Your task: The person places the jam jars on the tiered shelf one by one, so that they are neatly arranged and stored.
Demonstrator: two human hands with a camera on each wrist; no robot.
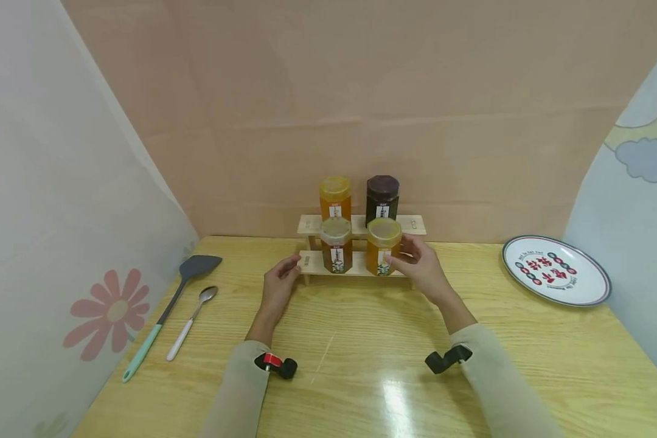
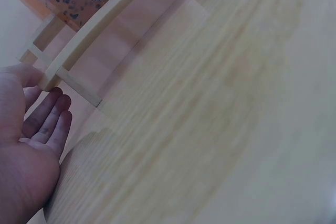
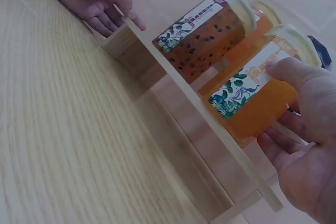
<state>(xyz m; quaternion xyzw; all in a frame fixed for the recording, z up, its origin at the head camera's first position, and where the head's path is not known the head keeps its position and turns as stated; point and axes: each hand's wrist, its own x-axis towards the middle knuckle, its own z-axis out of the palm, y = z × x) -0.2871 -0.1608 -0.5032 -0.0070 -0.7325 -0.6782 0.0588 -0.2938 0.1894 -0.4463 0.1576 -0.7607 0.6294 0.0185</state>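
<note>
A two-step wooden shelf (image 1: 306, 262) stands against the back wall with jars on both steps. My right hand (image 1: 423, 267) grips the orange-yellow jar (image 3: 262, 90) on the lower step, thumb across its label and fingers round its far side. Left of it stands a brownish-orange jar with dark seeds (image 3: 202, 40). Behind, on the upper step, are another orange jar (image 1: 335, 194) and a dark purple jar (image 1: 382, 198). My left hand (image 1: 278, 286) pinches the left end of the lower step, thumb above the board and other fingers under it.
On the table's left side lie a dark spatula with a mint handle (image 1: 170, 304) and a metal spoon with a white handle (image 1: 191, 322). An oval white plate with red lettering (image 1: 525, 255) lies at the right. Fabric walls (image 1: 389, 91) enclose the back and sides.
</note>
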